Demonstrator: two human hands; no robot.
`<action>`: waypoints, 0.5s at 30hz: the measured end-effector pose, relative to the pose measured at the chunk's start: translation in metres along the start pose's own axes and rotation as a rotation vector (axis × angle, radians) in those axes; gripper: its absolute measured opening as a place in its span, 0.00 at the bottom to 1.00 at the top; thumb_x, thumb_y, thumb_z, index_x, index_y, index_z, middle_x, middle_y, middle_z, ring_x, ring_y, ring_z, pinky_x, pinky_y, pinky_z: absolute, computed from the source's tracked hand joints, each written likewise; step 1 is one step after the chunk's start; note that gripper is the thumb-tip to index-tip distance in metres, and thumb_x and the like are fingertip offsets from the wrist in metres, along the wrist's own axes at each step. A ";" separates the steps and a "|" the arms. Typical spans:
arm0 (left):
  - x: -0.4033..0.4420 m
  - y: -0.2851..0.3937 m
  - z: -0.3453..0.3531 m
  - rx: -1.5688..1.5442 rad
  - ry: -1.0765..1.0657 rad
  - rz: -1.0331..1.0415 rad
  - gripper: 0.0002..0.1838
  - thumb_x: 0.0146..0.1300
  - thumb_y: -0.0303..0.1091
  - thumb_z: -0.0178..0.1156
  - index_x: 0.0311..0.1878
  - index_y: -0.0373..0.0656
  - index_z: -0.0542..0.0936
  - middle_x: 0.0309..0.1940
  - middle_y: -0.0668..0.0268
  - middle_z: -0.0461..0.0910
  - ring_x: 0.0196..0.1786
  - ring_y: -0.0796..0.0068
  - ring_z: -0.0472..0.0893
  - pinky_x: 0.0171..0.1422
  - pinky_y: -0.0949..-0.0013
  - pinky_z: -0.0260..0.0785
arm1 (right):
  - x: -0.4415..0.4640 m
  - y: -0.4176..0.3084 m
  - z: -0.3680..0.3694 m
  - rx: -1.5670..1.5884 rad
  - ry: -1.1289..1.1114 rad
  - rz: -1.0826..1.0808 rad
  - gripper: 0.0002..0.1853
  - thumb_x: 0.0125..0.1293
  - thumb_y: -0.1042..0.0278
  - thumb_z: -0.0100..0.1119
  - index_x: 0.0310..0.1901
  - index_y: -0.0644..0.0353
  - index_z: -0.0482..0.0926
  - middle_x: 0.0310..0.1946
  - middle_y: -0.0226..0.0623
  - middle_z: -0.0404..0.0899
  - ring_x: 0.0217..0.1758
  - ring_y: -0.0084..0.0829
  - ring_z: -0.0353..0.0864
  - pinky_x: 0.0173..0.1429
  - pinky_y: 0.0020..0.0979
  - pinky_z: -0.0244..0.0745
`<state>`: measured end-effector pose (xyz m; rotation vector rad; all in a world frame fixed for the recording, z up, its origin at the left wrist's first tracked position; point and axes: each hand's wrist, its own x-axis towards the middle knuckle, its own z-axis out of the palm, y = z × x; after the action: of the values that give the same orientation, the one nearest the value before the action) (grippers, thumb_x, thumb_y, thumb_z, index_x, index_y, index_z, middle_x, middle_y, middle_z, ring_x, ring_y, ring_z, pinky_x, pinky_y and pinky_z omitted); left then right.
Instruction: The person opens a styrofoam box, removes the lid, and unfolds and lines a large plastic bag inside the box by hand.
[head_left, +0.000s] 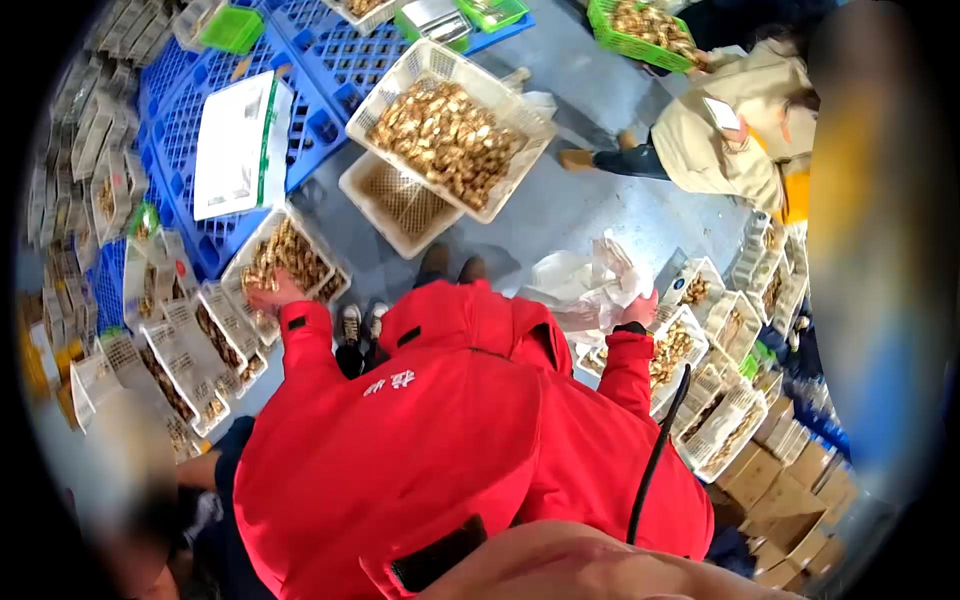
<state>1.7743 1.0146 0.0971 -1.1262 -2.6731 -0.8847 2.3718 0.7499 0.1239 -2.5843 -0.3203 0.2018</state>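
Observation:
My left hand [275, 291], in a red sleeve, reaches into a white basket [334, 262] at the left and touches the brown and cream pieces [290, 252] in it. Its fingers are too unclear against the pile to tell how they are held. On the other side, my right hand [641, 308] is closed on crumpled white plastic [590, 282], beside a basket of similar small pieces [672, 350]. Ahead of me, a large white crate [535, 130] heaped with brown pieces overlaps an emptier crate [360, 205].
Blue pallets [335, 55] carry a white box [232, 145] and green trays [232, 30]. Rows of baskets [185, 360] line both sides. Cardboard boxes [775, 495] lie at lower right. A person in a beige coat [715, 135] is at upper right, near a green basket [600, 25].

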 end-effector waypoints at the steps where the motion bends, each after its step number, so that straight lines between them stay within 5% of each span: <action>1: 0.016 -0.018 0.010 -0.324 0.121 -0.447 0.32 0.52 0.48 0.55 0.57 0.39 0.63 0.61 0.56 0.56 0.61 0.60 0.61 0.63 0.58 0.51 | -0.005 -0.004 -0.005 0.021 0.007 0.006 0.26 0.45 0.55 0.60 0.45 0.60 0.72 0.34 0.47 0.77 0.38 0.43 0.76 0.42 0.36 0.69; 3: 0.020 -0.012 -0.001 0.400 -0.300 -0.071 0.31 0.56 0.48 0.50 0.58 0.38 0.61 0.58 0.59 0.61 0.60 0.62 0.62 0.59 0.57 0.56 | -0.016 -0.016 -0.021 0.048 0.003 0.004 0.25 0.45 0.55 0.60 0.44 0.60 0.72 0.34 0.45 0.77 0.38 0.43 0.76 0.42 0.35 0.69; 5: 0.043 -0.064 0.045 0.184 0.361 0.145 0.31 0.55 0.48 0.51 0.59 0.41 0.61 0.58 0.57 0.62 0.59 0.57 0.62 0.57 0.56 0.58 | -0.011 0.013 -0.019 0.027 0.039 0.060 0.25 0.44 0.54 0.60 0.44 0.60 0.73 0.35 0.44 0.77 0.38 0.43 0.76 0.42 0.35 0.69; 7: 0.045 -0.030 0.036 -0.029 0.352 0.096 0.32 0.54 0.47 0.54 0.60 0.44 0.60 0.57 0.53 0.61 0.58 0.52 0.62 0.56 0.56 0.60 | -0.020 0.011 -0.026 0.045 0.041 0.067 0.25 0.44 0.52 0.60 0.44 0.58 0.73 0.36 0.44 0.77 0.40 0.42 0.76 0.43 0.36 0.69; 10: 0.040 -0.005 0.033 -0.058 -0.158 -0.639 0.32 0.54 0.45 0.54 0.61 0.45 0.58 0.59 0.53 0.57 0.59 0.54 0.61 0.57 0.56 0.60 | -0.029 0.006 -0.034 -0.059 -0.013 0.199 0.27 0.43 0.50 0.60 0.45 0.57 0.72 0.39 0.47 0.75 0.43 0.45 0.73 0.46 0.38 0.67; 14: 0.011 -0.042 0.088 0.250 -0.089 -0.080 0.24 0.50 0.43 0.57 0.50 0.41 0.70 0.49 0.59 0.71 0.55 0.64 0.67 0.49 0.60 0.65 | -0.036 0.033 -0.026 -0.117 0.087 0.174 0.30 0.42 0.49 0.60 0.46 0.57 0.71 0.40 0.47 0.75 0.44 0.45 0.73 0.47 0.38 0.67; 15: 0.012 -0.054 0.104 -0.010 -0.386 -0.156 0.20 0.50 0.43 0.56 0.44 0.42 0.72 0.43 0.61 0.73 0.47 0.66 0.70 0.43 0.62 0.66 | -0.040 0.027 -0.029 -0.070 0.102 0.142 0.30 0.41 0.49 0.60 0.46 0.57 0.72 0.39 0.45 0.75 0.43 0.45 0.74 0.46 0.37 0.67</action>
<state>1.7416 1.0499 -0.0104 -1.2115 -3.1067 -0.7694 2.3446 0.7026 0.1378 -2.6775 -0.1089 0.1098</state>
